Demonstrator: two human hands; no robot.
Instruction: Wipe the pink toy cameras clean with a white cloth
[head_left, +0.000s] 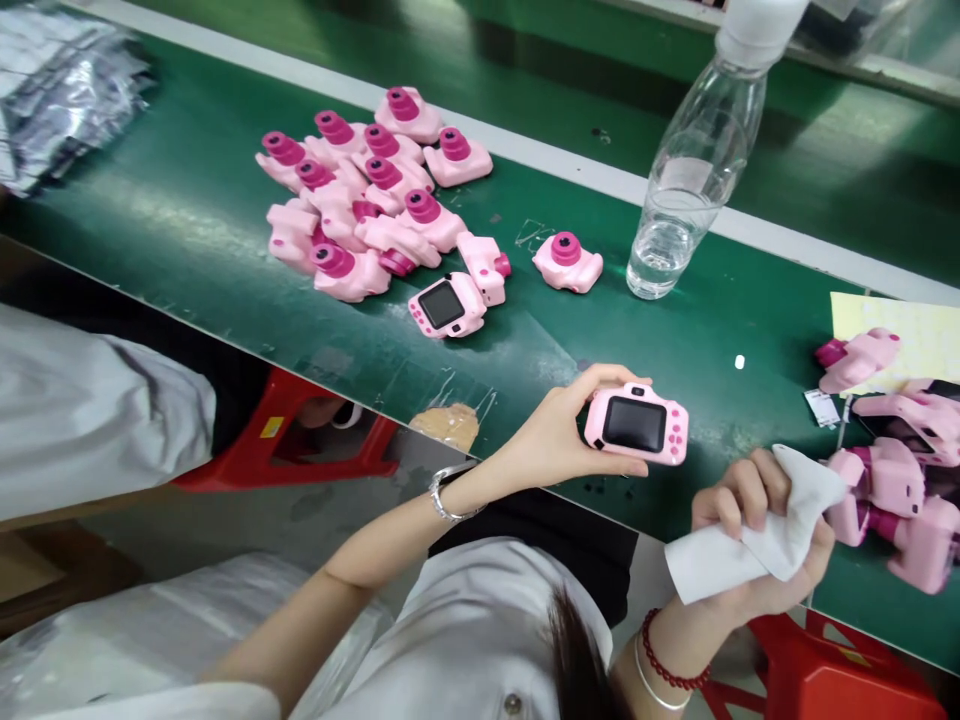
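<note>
Nearest the camera, the right hand (757, 545) is closed around a folded white cloth (754, 540), the fingers curled over its upper edge and the loose end sticking out toward the wrist, which wears a red bead bracelet (670, 662) and a thin silver bangle. Just left of it and slightly farther out, the left hand (559, 432) pinches a pink toy camera (637, 424) by its left end, thumb underneath and fingers over the top, with the dark screen turned up toward the viewer; the camera is held above the near edge of the green table (187, 215), apart from the cloth. A silver watch (447, 492) sits on the left wrist. Below the table edge stand a red stool (277, 440) to the left and another at the lower right corner. At the right edge of the table a small cluster of pink cameras (900, 470) lies on and beside a pale yellow sheet (907, 335). Farther out, near the middle, one camera (448, 305) lies screen-up, touching another beside it, and a single one (568, 262) rests lens-up a little to the right. Beyond those is a dense pile of pink cameras (360, 190), lenses mostly up. A clear water bottle (690, 185), partly filled, stands to the right of the pile, and crumpled plastic bags (56, 90) lie at the far left corner.
</note>
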